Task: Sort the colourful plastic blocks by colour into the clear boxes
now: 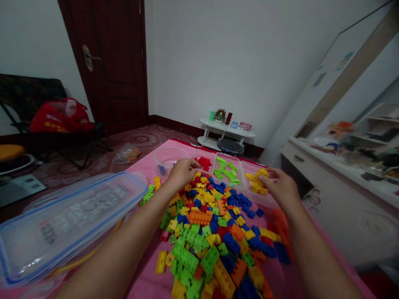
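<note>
A large heap of building bricks (199,218) in yellow, blue, green and orange spreads in front of me. Over its far left side, my left hand (183,172) has its fingers curled together; anything between them is too small to make out. It is close to red bricks (204,163) in a clear container. My right hand (282,186) reaches into the right-hand clear container, thumb and forefinger around a yellow brick at the edge of the yellow bricks (257,181) there. Between them, light green bricks (226,170) lie in another clear compartment.
A round clear tub (171,157) with some blue pieces stands at the far left of the pink-covered table (143,166). Clear lids with blue rims (75,216) lie left of my left arm. A white dresser (343,187) stands along the right.
</note>
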Tool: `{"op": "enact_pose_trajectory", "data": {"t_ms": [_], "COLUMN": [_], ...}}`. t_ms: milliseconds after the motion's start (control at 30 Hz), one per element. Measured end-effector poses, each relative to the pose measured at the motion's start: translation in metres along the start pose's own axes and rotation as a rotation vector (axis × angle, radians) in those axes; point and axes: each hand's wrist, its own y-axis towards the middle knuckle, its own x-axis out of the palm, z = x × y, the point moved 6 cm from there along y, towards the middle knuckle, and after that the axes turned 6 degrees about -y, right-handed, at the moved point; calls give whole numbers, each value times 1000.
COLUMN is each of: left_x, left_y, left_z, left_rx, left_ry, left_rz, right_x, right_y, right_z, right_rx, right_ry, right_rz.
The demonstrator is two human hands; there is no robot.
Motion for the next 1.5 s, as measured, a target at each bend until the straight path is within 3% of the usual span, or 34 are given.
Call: {"op": "enact_pose_trajectory", "data": {"t_ms": [133, 267, 333, 500, 633, 800, 967, 1133, 1233, 1300, 1433, 1500], "left_x": [9, 25, 32, 52, 58, 59, 45, 26, 21, 20, 21, 25], "left_y": [-1, -5, -9, -30, -35, -35, -28, -20, -24, -28, -33, -34], "left_z": [-5, -8, -2, 27, 35, 33, 27, 43, 60, 72, 82, 84], "left_rx": [-7, 2, 51, 259, 269, 231, 121, 140, 187, 256, 347, 363], "left_ry": [54, 84, 74, 161, 333, 352, 282, -98, -340, -386, -255, -198], "left_rz": [-116, -288, -343, -518, -453, -431, -406, -309, -295, -288, -221, -221], "right_x": [7, 49, 67, 83, 83, 80, 73, 72, 72, 71, 68, 67], "right_y": [-5, -51, -75, -106, -108, -108, -100, -89, -91, -95, -104, -105], "right_z": [-16, -60, -81, -106, -105, -102, -94, -80, -80, -83, -92, -92], "right_rx": [-29, -122, -225, -473, -511, -489, -370, -56, 105, 187, 273, 303], "right_ry": [-107, 218, 234, 108, -13, -91, -33, 437, 756, 930, 1144, 1176], "right_rz": [-49, -396, -515, -556, -574, -545, -440, -419, -477, -555, -733, -742]}}
